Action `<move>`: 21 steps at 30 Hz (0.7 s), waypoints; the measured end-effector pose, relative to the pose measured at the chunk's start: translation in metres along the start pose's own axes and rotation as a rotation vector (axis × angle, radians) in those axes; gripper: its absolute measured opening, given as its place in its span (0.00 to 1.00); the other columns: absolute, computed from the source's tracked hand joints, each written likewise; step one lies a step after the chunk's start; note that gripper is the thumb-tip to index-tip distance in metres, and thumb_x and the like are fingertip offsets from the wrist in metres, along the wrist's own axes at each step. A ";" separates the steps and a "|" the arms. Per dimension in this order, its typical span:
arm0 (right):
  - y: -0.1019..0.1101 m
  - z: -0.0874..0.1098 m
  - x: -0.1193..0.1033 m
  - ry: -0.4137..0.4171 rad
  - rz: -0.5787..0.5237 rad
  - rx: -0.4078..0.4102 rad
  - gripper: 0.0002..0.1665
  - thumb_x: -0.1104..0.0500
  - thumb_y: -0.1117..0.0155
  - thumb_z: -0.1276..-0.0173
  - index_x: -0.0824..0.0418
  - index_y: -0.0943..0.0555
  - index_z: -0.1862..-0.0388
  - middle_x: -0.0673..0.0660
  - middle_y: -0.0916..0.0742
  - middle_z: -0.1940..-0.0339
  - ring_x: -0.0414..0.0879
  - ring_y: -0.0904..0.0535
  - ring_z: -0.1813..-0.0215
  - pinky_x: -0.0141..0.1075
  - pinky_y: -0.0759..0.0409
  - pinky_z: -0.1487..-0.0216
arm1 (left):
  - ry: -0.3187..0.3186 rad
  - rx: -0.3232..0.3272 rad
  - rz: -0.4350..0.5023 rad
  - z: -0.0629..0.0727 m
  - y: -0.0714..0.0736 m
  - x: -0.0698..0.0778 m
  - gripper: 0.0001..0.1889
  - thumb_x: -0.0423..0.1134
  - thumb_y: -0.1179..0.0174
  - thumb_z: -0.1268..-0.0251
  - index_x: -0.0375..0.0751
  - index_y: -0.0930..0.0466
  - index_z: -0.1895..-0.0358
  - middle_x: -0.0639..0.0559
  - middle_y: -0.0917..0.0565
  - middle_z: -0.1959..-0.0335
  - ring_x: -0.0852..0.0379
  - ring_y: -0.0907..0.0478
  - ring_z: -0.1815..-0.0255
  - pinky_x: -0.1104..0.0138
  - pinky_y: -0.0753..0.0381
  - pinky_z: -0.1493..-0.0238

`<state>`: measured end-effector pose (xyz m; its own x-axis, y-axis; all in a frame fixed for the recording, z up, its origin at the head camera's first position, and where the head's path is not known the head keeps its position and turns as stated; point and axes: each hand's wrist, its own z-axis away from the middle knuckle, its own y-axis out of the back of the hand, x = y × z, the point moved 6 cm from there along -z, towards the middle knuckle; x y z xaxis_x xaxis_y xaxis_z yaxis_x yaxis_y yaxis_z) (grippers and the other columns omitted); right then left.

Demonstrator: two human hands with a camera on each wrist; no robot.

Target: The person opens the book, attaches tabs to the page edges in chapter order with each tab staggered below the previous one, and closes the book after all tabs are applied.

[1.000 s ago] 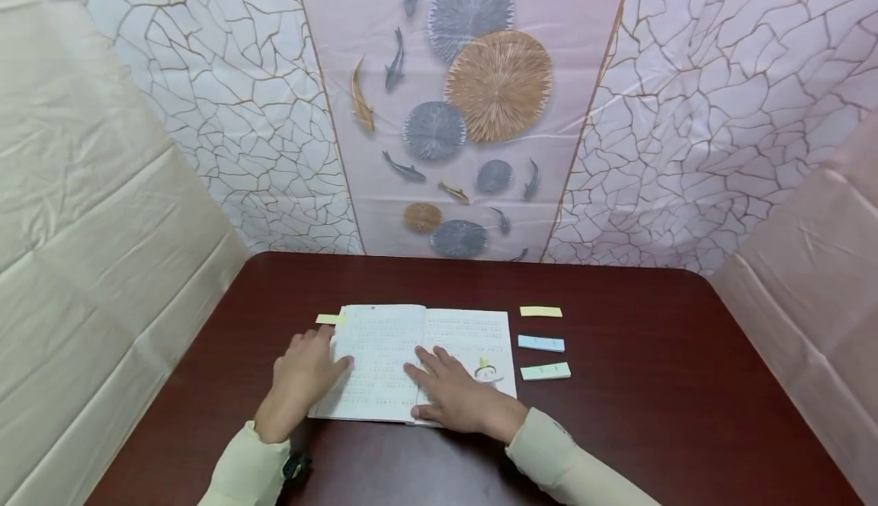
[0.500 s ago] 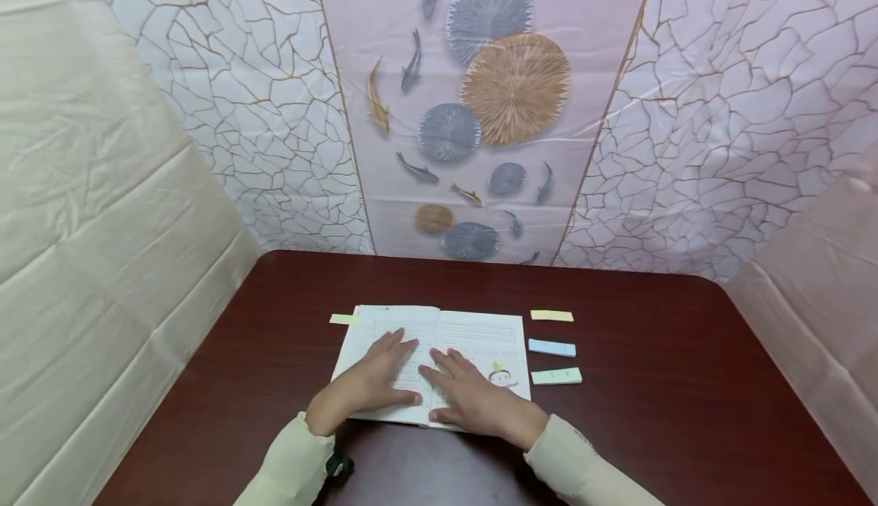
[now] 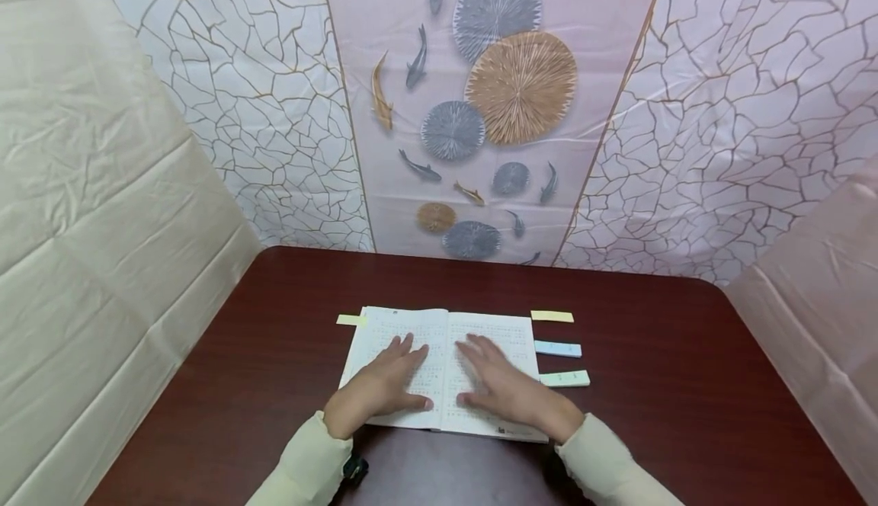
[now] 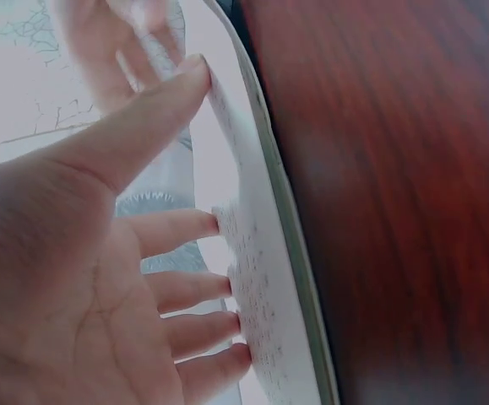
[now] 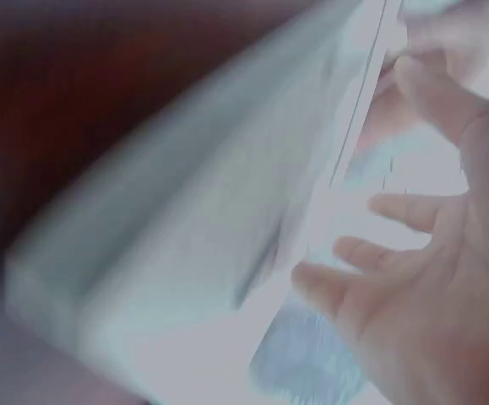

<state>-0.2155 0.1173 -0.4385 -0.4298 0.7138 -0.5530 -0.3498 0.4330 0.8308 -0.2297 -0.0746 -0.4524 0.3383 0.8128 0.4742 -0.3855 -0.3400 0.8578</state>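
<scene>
An open book [image 3: 439, 422] of printed pages lies on the table. My left hand [image 3: 384, 384] rests on its left page, fingers spread and fingertips touching the print in the left wrist view. Over the right page is my right hand [image 3: 511, 392], fingers spread and blurred, covering part of the print. A yellow sticky tab [image 3: 350, 320] sticks out from the book's upper left edge. Beside the right edge lie a yellow strip [image 3: 552, 316], a blue strip [image 3: 559, 349] and a pale green strip [image 3: 565, 379], their left ends close against the page.
The dark red-brown table [image 3: 652, 353] extends on both sides of the book. A patterned cloth backdrop [image 3: 459, 132] hangs behind it, with pale cloth walls [image 3: 137, 209] at the sides.
My left hand has moved from the book's left edge onto the left page. My right hand has shifted right. The book now reaches the strips, and the cartoon on its right page no longer shows.
</scene>
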 end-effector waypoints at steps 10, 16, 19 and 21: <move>0.038 0.004 0.064 -0.322 0.287 -0.018 0.63 0.37 0.23 0.34 0.77 0.40 0.20 0.76 0.38 0.17 0.76 0.49 0.17 0.63 0.47 0.19 | 0.019 -0.023 0.021 0.000 -0.004 0.001 0.47 0.50 0.23 0.37 0.37 0.35 0.19 0.32 0.46 0.16 0.34 0.54 0.14 0.42 0.45 0.19; 0.035 0.006 0.071 -0.340 0.255 -0.044 0.65 0.35 0.24 0.35 0.76 0.42 0.18 0.76 0.40 0.17 0.76 0.52 0.16 0.66 0.49 0.19 | 0.019 -0.035 0.036 0.001 -0.002 0.002 0.47 0.49 0.24 0.36 0.37 0.37 0.18 0.32 0.47 0.15 0.34 0.55 0.13 0.42 0.47 0.18; 0.034 0.008 0.072 -0.352 0.254 -0.043 0.63 0.36 0.25 0.33 0.74 0.42 0.18 0.74 0.41 0.16 0.74 0.53 0.15 0.66 0.50 0.19 | 0.022 -0.035 0.042 0.000 -0.002 0.002 0.47 0.49 0.24 0.35 0.37 0.37 0.18 0.32 0.48 0.15 0.35 0.56 0.13 0.42 0.48 0.18; 0.033 0.009 0.071 -0.350 0.268 -0.034 0.61 0.37 0.25 0.33 0.73 0.40 0.18 0.72 0.40 0.16 0.75 0.53 0.16 0.66 0.50 0.19 | 0.023 -0.034 0.052 0.000 -0.002 0.002 0.47 0.49 0.24 0.36 0.37 0.37 0.18 0.32 0.48 0.15 0.35 0.56 0.13 0.42 0.48 0.18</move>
<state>-0.2502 0.1878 -0.4498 -0.2034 0.9443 -0.2588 -0.2941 0.1932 0.9360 -0.2281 -0.0721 -0.4527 0.2977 0.8049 0.5134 -0.4312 -0.3664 0.8245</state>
